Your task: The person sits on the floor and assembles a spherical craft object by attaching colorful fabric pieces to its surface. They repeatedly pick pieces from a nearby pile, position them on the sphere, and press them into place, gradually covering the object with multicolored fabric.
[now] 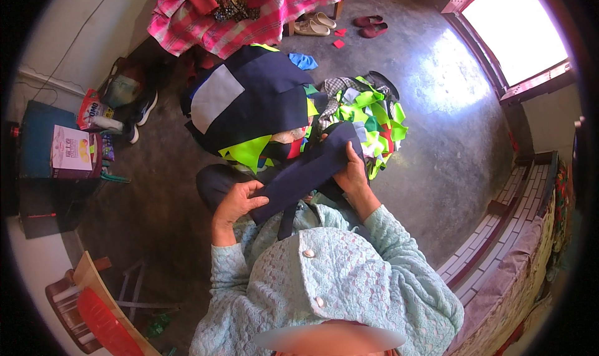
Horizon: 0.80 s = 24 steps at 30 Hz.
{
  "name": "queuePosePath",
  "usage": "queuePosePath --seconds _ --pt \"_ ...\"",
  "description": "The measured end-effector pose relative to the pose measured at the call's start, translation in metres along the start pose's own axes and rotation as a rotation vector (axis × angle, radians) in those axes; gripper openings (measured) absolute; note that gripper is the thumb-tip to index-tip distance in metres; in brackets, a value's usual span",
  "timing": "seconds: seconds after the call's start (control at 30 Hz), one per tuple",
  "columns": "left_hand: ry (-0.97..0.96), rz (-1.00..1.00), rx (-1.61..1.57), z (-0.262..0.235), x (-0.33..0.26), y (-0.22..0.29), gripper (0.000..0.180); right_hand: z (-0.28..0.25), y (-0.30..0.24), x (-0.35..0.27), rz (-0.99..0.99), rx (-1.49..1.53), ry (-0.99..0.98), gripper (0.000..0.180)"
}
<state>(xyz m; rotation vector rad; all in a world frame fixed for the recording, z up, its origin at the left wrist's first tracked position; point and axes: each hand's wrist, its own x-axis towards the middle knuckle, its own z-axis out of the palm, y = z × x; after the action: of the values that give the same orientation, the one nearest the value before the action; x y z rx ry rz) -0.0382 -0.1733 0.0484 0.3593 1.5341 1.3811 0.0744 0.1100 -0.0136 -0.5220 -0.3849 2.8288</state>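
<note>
A long strip of dark navy cloth (306,172) is stretched at a slant between my two hands, above my lap. My left hand (239,205) pinches its lower left end, thumb lying on top. At the upper right end my right hand (354,172) grips the cloth, fingers partly hidden by it. Just beyond lies a big heap of navy cloth (268,100) with a grey patch (216,98) and a bright yellow-green piece (248,153) at its near edge. Right of it sits a pile of mixed scraps (374,119), mostly yellow-green, with white, green and checked pieces.
A bed with a pink checked cover (206,28) stands at the far side, beige shoes (315,24) and dark red shoes (371,27) near it. A dark cabinet (47,131) is at left, a red stool seat (103,318) lower left. A blue scrap (303,61) lies on the floor.
</note>
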Motion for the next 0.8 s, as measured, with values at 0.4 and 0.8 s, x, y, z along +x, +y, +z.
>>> queuePosePath --seconds 0.4,0.8 --pt "-0.042 0.048 0.181 -0.009 -0.022 0.016 0.033 0.008 0.001 0.0 -0.127 -0.294 0.196 0.032" --pt "0.078 0.148 0.548 -0.089 -0.018 0.081 0.049 0.084 -0.046 0.065 -0.279 -0.298 0.054 0.022"
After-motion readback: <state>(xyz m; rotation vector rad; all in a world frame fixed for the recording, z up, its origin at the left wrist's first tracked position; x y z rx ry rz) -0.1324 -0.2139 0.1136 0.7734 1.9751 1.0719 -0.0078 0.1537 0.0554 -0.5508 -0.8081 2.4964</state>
